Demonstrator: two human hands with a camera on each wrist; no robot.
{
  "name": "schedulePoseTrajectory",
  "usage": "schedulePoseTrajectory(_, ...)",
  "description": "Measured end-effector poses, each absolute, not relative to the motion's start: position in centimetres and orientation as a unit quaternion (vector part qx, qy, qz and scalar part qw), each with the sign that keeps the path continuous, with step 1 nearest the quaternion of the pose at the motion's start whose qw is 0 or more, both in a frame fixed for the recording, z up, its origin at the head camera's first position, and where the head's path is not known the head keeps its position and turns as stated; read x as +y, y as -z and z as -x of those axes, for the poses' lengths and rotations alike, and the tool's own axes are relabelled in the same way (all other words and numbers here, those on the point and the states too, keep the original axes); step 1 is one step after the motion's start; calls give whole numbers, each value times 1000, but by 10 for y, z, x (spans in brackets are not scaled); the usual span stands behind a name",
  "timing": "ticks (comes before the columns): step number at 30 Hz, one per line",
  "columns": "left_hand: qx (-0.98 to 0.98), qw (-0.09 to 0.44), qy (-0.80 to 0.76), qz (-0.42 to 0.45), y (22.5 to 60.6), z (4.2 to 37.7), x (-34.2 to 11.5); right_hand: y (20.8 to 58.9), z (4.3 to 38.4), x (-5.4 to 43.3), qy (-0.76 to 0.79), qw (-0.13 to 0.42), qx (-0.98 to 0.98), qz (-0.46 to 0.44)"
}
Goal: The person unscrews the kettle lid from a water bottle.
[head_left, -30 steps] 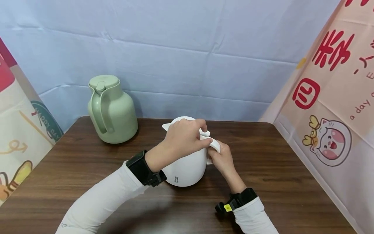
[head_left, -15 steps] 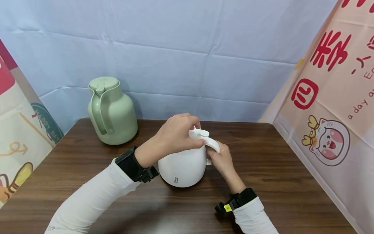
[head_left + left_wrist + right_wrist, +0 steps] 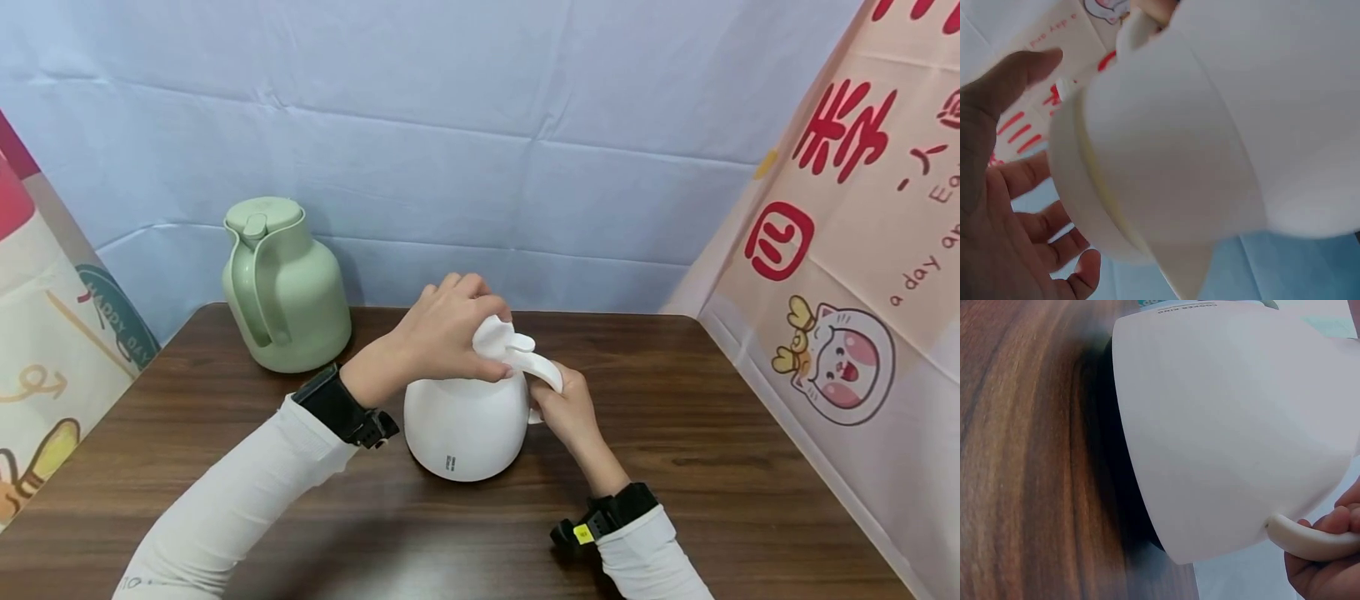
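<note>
A white jug (image 3: 465,429) stands upright on the table, its handle (image 3: 543,371) towards the right. My right hand (image 3: 567,408) grips that handle, and the right wrist view shows the fingers (image 3: 1339,520) curled round the handle's lower part. Over the jug's top is my left hand (image 3: 447,333). In the left wrist view its thumb (image 3: 1019,75) stands apart from the white lid (image 3: 1100,181), and its fingers are spread along the lid's edge; whether they touch is hard to tell. The lid sits on the jug's neck. From the head view the left hand hides the spout.
A green jug (image 3: 292,292) with its own handle stands at the back left of the brown wooden table (image 3: 675,433). Pale blue cloth (image 3: 450,150) hangs behind the table, and printed cloths hang at both sides.
My left hand has drawn back leftwards from the lid and its fingers have loosened, so more of the lid shows. My right hand stays on the handle, and the jug has hardly moved.
</note>
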State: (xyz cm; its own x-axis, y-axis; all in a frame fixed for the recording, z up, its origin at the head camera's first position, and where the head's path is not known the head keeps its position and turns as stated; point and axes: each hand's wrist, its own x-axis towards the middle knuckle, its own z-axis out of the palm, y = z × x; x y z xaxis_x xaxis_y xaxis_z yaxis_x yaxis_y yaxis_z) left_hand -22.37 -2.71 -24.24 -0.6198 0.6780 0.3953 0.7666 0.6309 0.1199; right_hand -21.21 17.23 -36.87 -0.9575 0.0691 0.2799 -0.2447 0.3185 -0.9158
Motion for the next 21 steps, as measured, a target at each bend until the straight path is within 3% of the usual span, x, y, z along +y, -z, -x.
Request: schedulePoseTrajectory(21,-911,82,119,386,247,246,-32,369,211,172,-589,116,-799,-42)
